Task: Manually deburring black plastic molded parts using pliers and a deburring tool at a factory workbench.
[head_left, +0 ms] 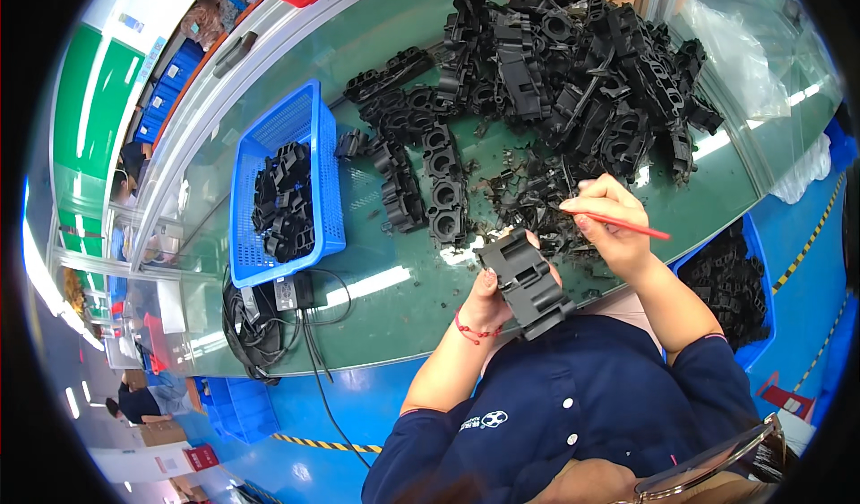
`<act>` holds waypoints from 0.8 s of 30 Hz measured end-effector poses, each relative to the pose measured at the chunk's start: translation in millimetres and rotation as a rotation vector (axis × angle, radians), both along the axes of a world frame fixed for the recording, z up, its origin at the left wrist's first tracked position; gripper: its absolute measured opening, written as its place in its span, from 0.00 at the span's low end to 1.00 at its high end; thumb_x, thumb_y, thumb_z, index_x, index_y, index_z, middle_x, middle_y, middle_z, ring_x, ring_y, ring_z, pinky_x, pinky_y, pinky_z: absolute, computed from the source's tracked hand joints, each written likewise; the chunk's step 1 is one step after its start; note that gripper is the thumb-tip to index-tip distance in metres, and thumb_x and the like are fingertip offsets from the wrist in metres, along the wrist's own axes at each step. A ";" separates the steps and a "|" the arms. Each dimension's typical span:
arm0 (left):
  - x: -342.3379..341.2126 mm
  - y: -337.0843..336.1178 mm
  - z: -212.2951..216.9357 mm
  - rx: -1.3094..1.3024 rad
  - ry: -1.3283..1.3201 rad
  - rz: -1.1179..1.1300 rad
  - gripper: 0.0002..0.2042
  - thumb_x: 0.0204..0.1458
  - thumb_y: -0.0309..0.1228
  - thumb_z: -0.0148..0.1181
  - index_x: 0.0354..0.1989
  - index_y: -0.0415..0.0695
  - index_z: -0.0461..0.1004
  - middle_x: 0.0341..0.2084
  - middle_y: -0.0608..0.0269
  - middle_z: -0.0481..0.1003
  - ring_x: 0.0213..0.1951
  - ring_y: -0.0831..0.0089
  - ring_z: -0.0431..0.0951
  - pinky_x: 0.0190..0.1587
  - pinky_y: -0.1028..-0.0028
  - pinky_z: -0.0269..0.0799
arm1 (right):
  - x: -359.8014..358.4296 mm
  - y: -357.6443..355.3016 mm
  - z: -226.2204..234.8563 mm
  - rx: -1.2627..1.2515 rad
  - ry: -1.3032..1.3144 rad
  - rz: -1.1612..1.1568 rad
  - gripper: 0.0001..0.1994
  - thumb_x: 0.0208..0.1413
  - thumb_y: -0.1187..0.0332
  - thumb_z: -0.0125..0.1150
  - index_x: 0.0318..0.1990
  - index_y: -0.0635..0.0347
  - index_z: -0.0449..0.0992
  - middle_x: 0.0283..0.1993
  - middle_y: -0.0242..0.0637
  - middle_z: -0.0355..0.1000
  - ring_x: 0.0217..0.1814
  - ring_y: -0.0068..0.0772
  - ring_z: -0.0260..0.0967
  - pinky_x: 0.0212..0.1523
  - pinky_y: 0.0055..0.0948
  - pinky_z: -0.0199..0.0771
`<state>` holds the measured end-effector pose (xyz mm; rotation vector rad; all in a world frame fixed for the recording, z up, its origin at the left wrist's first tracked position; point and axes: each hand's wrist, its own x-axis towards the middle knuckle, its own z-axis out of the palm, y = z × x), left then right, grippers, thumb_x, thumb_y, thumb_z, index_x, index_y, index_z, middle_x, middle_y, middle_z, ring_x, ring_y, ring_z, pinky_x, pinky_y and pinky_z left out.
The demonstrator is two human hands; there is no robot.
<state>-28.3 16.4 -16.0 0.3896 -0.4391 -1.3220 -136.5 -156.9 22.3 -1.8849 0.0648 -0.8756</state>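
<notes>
My left hand [489, 300] is closed around a black molded plastic part [527, 282], a blocky piece with recesses, held tilted just above the table's near edge. My right hand [614, 228] grips a slim red-handled tool [627, 225] between thumb and fingers, to the right of the part. The tool's tip is hard to make out against the dark scraps. Beyond both hands lies a heap of broken black plastic scraps [536, 190]. Several black parts with round openings [444, 195] lie in rows to the left of the scraps.
A large pile of black parts [573, 65] covers the table's far right. At left stands a blue basket [333, 181] holding black parts, with black cables and an adapter [291, 293] near it. A blue bin [757, 262] of black pieces stands at right. A clear plastic bag [743, 65] hangs far right.
</notes>
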 end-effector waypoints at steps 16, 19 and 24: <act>-4.1 1.1 -3.7 0.171 -0.541 0.509 0.33 0.40 0.38 0.70 0.51 0.43 0.57 0.45 0.63 0.64 0.48 0.74 0.67 0.51 0.72 0.65 | -2.5 14.0 -2.7 0.410 0.048 0.374 0.08 0.51 0.70 0.61 0.35 0.63 0.79 0.42 0.44 0.76 0.58 0.48 0.65 0.62 0.49 0.54; -4.6 0.5 -4.8 0.170 -0.550 0.517 0.33 0.40 0.38 0.70 0.52 0.43 0.57 0.45 0.64 0.64 0.47 0.75 0.67 0.50 0.73 0.65 | -3.4 13.0 3.4 0.235 0.097 0.315 0.06 0.51 0.71 0.61 0.34 0.62 0.79 0.40 0.41 0.77 0.56 0.45 0.68 0.64 0.52 0.47; -7.1 -0.3 -12.1 0.206 -0.567 0.537 0.31 0.42 0.40 0.68 0.51 0.42 0.59 0.41 0.65 0.65 0.43 0.78 0.66 0.47 0.76 0.64 | -2.9 12.1 6.1 -0.145 0.036 0.218 0.03 0.49 0.72 0.62 0.32 0.59 0.78 0.35 0.36 0.77 0.47 0.38 0.73 0.66 0.53 0.41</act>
